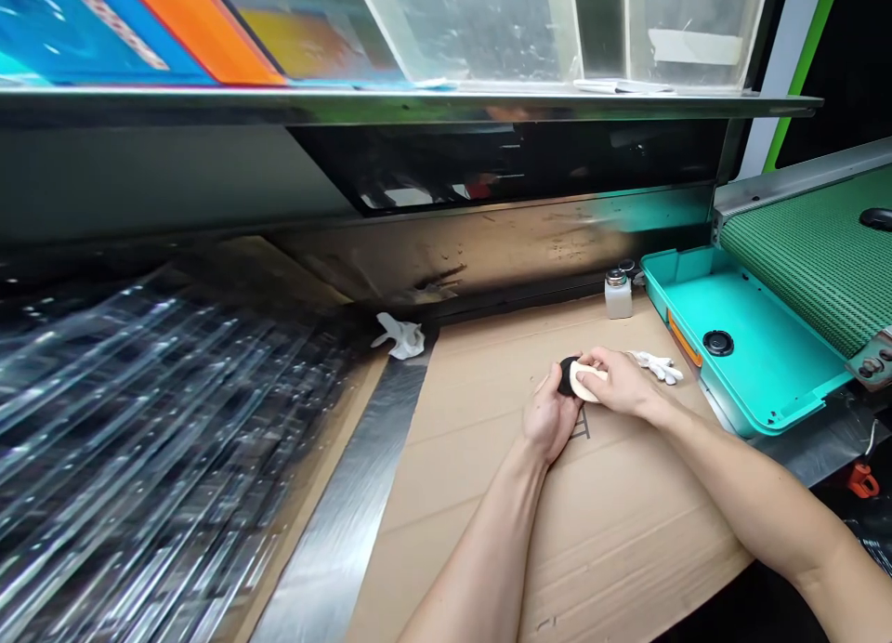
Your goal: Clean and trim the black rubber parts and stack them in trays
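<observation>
Over the cardboard sheet (pixel 474 420), my left hand (pixel 547 420) is closed around a round black part (pixel 568 376). Pressed against the part's face is a cream-coloured sponge pad (pixel 583 381), pinched in my right hand (pixel 617 381). My fingers hide much of both things. A similar round black part (pixel 717 343) lies in the teal tray (pixel 773 415) to the right. Close beyond my right wrist lies a crumpled white glove (pixel 656 366).
A small bottle (pixel 618 295) with a metal top stands at the sheet's back edge. Stacked clear plastic trays (pixel 139 439) fill the left. The green conveyor belt (pixel 822 243) runs at the right, carrying a black part (pixel 876 218). A metal shelf (pixel 418 107) crosses above; white cloth (pixel 400 336) lies back left.
</observation>
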{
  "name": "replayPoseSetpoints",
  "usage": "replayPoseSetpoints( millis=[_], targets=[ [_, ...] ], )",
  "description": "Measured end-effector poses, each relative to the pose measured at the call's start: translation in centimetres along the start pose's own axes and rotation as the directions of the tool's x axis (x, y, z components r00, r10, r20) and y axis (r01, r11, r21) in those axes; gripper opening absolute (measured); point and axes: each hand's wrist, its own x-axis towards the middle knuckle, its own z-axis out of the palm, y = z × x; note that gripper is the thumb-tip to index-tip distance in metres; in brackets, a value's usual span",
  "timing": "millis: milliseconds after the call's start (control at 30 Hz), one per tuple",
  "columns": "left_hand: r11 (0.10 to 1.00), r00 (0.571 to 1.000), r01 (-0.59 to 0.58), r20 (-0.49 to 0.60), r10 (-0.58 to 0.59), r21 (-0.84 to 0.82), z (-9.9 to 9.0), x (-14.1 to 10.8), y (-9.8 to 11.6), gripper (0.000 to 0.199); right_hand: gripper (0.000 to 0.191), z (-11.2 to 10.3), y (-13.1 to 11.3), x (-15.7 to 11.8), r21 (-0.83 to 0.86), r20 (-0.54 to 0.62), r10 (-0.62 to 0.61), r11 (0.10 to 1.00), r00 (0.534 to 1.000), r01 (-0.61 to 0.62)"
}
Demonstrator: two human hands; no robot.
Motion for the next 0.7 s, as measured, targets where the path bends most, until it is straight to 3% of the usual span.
replayPoseSetpoints(
  millis=[100,200,267,367,500,633,700],
  targets=[
    [1.000,1.000,0.008,0.010,-0.008,0.006,-0.1,-0.1,-0.2,0.032,0.018,0.0,-0.1,0.2,0.056,0.060,-0.003,0.998,0.998,-0.001],
    [1.000,1.000,0.026,-0.003,-0.026,-0.007,-0.3,0.0,-0.2,0.030,0.017,-1.0,-0.2,0.0,-0.043,0.146,0.032,0.999,0.989,-0.026],
    [1.000,1.000,0.015,-0.005,-0.015,-0.013,-0.3,0.1,-0.3,0.029,0.020,-1.4,-0.1,-0.2,-0.145,0.100,0.065,0.988,0.993,-0.050],
    [1.000,0.999,0.004,-0.038,-0.004,-0.013,-0.1,0.1,-0.4,0.032,0.030,-0.4,-0.5,-0.4,-0.317,-0.084,0.087,0.942,0.993,-0.110],
    [0.996,0.995,0.060,-0.079,-0.065,-0.068,0.0,-0.1,-0.3,0.038,0.033,1.6,-1.5,-0.2,-0.488,-0.026,0.061,0.870,0.998,-0.066],
    [0.995,0.990,0.066,-0.117,-0.075,-0.077,0.1,-0.2,0.0,0.039,0.038,1.9,-1.7,-0.3,-0.581,-0.101,0.179,0.788,0.979,-0.204],
    [0.992,0.989,0.093,-0.107,-0.101,-0.080,0.2,-0.1,0.0,0.040,0.040,2.0,-1.6,-0.5,-0.596,-0.090,0.158,0.782,0.983,-0.181]
  ],
)
